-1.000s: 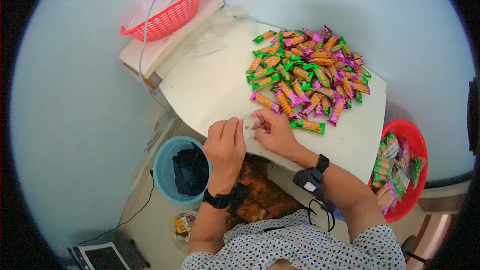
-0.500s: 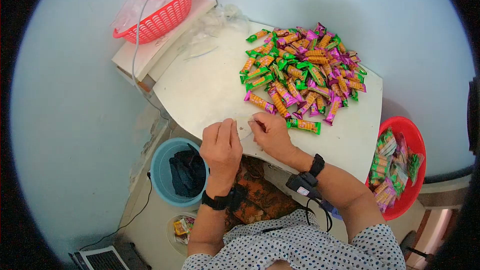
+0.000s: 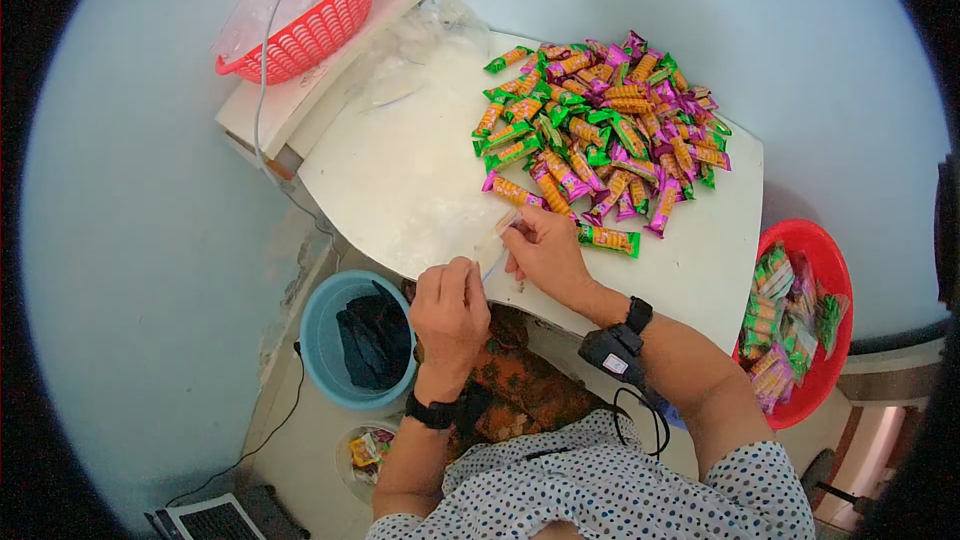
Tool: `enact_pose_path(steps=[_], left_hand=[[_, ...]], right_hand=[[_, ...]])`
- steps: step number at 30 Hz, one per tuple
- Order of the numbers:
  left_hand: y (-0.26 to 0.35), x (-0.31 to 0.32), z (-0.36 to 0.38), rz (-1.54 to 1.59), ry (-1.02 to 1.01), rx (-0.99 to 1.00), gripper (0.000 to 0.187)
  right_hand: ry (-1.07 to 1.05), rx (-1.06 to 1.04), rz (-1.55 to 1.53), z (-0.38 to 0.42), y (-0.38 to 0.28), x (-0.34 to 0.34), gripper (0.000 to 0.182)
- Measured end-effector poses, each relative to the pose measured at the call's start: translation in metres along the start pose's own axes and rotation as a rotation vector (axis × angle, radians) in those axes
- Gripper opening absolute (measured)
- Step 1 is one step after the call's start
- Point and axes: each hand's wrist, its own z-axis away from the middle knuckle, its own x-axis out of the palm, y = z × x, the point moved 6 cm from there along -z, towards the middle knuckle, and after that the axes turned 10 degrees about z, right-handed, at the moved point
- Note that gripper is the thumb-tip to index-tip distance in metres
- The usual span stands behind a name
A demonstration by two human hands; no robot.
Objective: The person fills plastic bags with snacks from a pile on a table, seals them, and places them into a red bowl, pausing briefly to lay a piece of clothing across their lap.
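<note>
My left hand (image 3: 450, 315) is at the table's front edge, fingers pinched together on a clear plastic bag (image 3: 488, 252). My right hand (image 3: 550, 255) pinches the other side of this bag, its fingers closed. The bag is see-through, so its outline is hard to make out. Beyond my right hand lies a heap of biscuit packets (image 3: 610, 130) in green and purple wrappers. One green packet (image 3: 610, 241) rests just beside my right hand, at the near edge of the heap.
The white table (image 3: 390, 190) stands against the wall. Clear bags (image 3: 430, 35) lie at its back left, near a red basket (image 3: 320, 35) of plastic bags. On the floor are a blue bucket (image 3: 318, 340) with dark cloth or plastic and a red tub (image 3: 835, 340) holding bagged packets.
My hands have drawn apart a little: the right has risen with its edge of the bag, while the left has moved lower and slightly right. The view has shifted slightly.
</note>
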Motion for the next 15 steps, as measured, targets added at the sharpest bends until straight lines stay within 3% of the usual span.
enact_pose_path(steps=[2, 8, 14, 15], left_hand=[[0.000, -0.001, -0.005, 0.020, 0.034, -0.009, 0.014], [0.004, -0.002, -0.020, 0.103, 0.150, -0.041, 0.009], [0.003, 0.003, -0.022, 0.096, 0.148, -0.009, 0.009], [0.003, 0.007, -0.020, 0.077, 0.128, 0.011, 0.009]], right_hand=[[-0.012, 0.025, 0.017, -0.001, 0.003, 0.000, 0.012], [0.097, -0.216, 0.145, -0.002, 0.003, 0.003, 0.010], [0.115, -0.237, 0.252, -0.004, 0.005, 0.003, 0.013], [0.054, -0.136, 0.203, -0.005, 0.007, 0.003, 0.015]])
